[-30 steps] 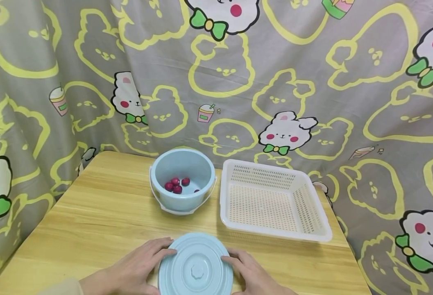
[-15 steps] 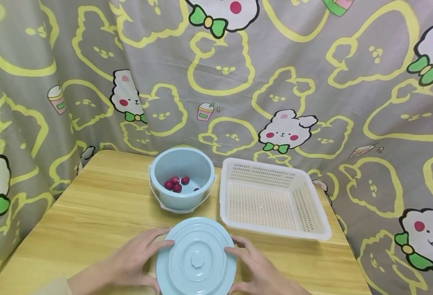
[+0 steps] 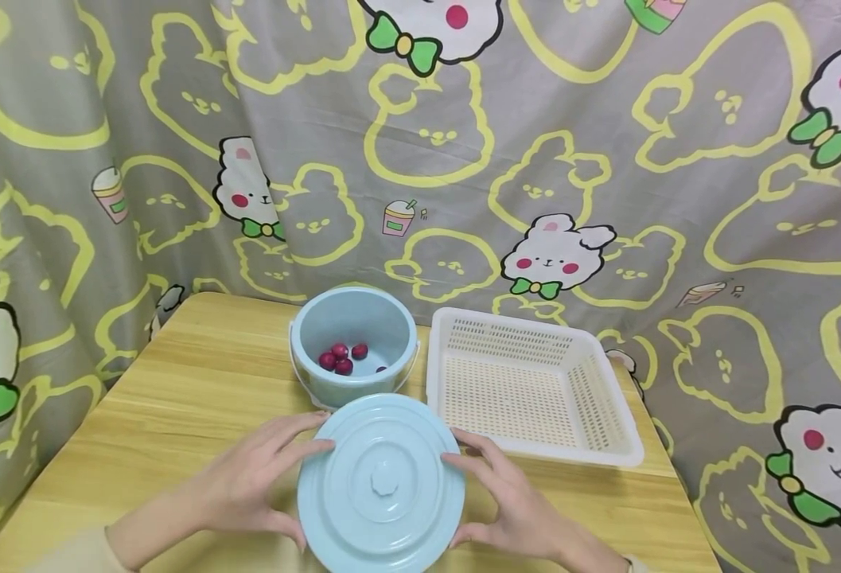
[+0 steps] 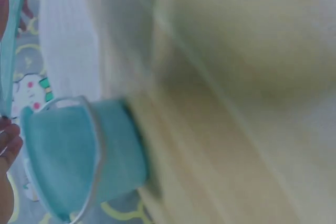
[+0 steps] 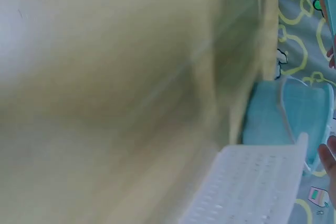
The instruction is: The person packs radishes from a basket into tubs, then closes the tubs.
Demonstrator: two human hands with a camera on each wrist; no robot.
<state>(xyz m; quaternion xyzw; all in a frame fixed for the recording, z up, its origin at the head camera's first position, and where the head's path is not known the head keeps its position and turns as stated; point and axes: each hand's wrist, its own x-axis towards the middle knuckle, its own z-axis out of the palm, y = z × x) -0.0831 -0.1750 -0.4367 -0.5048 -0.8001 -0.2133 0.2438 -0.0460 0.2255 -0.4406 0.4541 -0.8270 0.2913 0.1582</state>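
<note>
A round light-blue lid (image 3: 383, 525) with a small knob is held up above the table by both hands. My left hand (image 3: 251, 477) grips its left rim, thumb low and fingers on the upper edge. On the opposite rim my right hand (image 3: 513, 501) grips it the same way. Just beyond the lid stands a light-blue bucket (image 3: 320, 386), its white handle down at the front; the lid hides a little of its base. Several small dark-red round fruits (image 3: 344, 367) lie inside. The left wrist view catches only the lid's edge (image 4: 7, 56) and a few fingers.
To the bucket's right a white perforated plastic basket (image 3: 535, 446) sits on the wooden table (image 3: 198, 382). A grey curtain (image 3: 456, 263) with cartoon figures hangs close behind and along both sides of the table.
Both hands have carried the lid up and forward, nearer the bucket, and it looks larger and now covers part of the bucket's base. Bucket, fruits and basket stay put.
</note>
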